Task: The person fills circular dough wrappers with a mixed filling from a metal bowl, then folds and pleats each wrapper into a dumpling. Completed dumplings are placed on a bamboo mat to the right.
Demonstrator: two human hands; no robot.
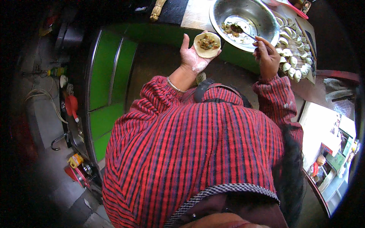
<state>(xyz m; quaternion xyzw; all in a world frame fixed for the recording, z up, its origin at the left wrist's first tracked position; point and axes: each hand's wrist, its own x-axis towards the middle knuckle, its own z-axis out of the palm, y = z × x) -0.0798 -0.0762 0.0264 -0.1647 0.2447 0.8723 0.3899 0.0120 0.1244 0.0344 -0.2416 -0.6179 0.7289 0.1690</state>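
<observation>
Palm up, my left hand (pixel 196 60) bears a round dumpling wrapper (pixel 207 53) with a mound of chopped filling (pixel 208 42) at its middle. White flour dusts the palm and wrist. My right hand (pixel 267 58) grips the handle of a metal spoon (pixel 248 36) over a wide stainless steel bowl (pixel 262 14). The spoon's head rests in the remaining filling (pixel 228 29) at the bottom of the bowl. Right of the bowl, folded dumplings (pixel 293 61) lie in rows on a slatted mat (pixel 296 52).
The bowl stands on a pale board (pixel 196 14) at the counter's edge. A straw brush (pixel 156 11) lies at the back left. A pink-red handle (pixel 296 11) juts out behind the dumplings. Green cabinet doors (pixel 105 71) stand on the left. A towel (pixel 338 88) is at far right.
</observation>
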